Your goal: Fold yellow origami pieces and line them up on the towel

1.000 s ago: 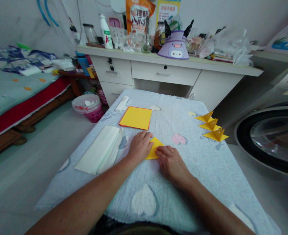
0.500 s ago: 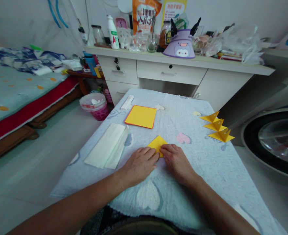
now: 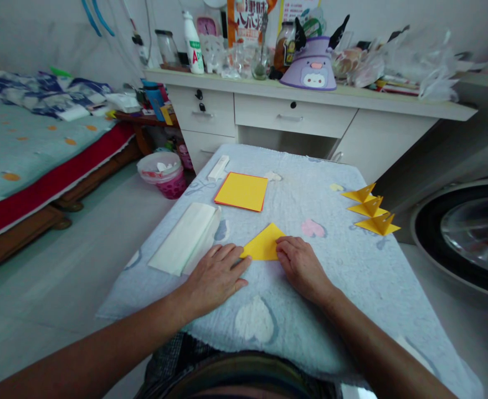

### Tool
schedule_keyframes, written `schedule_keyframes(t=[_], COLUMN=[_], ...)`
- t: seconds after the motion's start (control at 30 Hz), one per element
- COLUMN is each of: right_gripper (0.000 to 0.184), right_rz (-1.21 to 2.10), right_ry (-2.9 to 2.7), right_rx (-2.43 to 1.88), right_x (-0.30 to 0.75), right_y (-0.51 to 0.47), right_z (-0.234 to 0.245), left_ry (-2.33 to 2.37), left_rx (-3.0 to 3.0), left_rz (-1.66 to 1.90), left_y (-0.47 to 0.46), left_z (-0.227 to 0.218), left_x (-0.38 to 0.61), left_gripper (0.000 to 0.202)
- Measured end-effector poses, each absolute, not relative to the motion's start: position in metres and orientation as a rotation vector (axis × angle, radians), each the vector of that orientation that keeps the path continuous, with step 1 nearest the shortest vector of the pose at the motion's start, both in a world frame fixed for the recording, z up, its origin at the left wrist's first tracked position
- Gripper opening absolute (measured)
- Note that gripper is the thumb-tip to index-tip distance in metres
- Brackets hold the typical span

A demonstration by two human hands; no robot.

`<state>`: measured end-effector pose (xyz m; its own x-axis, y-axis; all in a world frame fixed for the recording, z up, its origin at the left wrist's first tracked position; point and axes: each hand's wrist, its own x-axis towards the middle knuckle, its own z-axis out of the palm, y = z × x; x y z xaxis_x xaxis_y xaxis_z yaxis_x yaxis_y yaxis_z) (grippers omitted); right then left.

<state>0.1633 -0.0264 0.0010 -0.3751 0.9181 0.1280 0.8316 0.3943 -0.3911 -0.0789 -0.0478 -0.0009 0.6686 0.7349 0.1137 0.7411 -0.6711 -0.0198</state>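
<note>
A sheet of yellow origami paper (image 3: 263, 244), folded into a triangle with its point away from me, lies flat on the cloth. My left hand (image 3: 219, 274) rests with fingers spread, its fingertips at the paper's left corner. At the right corner, my right hand (image 3: 302, 263) has curled fingers and thumb pinching the paper; that corner is hidden beneath them. Beyond the triangle sits a stack of square yellow paper (image 3: 242, 191) with orange-red edges. Several folded yellow paper pieces (image 3: 377, 223) with upright points stand in an overlapping row at the right.
A folded white cloth or tissue (image 3: 183, 238) lies left of my left hand. Farther back is a small white box (image 3: 219, 168). The table's patterned cloth (image 3: 330, 310) reaches toward a cluttered white desk (image 3: 293, 119). A bin (image 3: 163, 173) stands on the floor at left, a washing machine (image 3: 468, 233) at right.
My left hand has slid left along the paper's near edge and spread its fingers, uncovering more of the triangle. My right hand stays at the right corner. The view has shifted slightly.
</note>
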Motion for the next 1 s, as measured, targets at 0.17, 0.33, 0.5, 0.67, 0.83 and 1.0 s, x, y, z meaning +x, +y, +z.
schedule_keyframes(t=[0.17,0.33,0.5,0.67,0.83,1.0], right_gripper=[0.013,0.008,0.023,0.038,0.048,0.046], right_rz=[0.403,0.392,0.272,0.150,0.025,-0.013], right_ry=[-2.338,-2.332,-2.261,-2.223,-2.235,-2.258], right_rx=[-1.535,-1.613,-1.704,-1.782,-1.782,-1.781], right_x=[0.163,0.158,0.147,0.137,0.133,0.132], right_y=[-0.025,-0.023,-0.023,-0.026,-0.031,-0.033], right_z=[0.002,0.005,0.003,-0.004,-0.010,-0.012], left_ry=[-1.294,-1.361,-1.277,-1.147,-1.157,-1.252], left_rx=[-2.777,-2.697,-2.683,-2.850,-2.856,-2.907], left_rz=[-0.145,-0.180,-0.327,-0.427,-0.458,-0.385], left_y=[-0.052,-0.053,-0.056,-0.061,-0.067,-0.075], left_z=[0.000,0.008,0.008,-0.010,-0.028,-0.030], left_x=[-0.092,-0.092,-0.069,-0.046,-0.051,-0.059], left_gripper=[0.035,0.020,0.018,0.027,0.037,0.050])
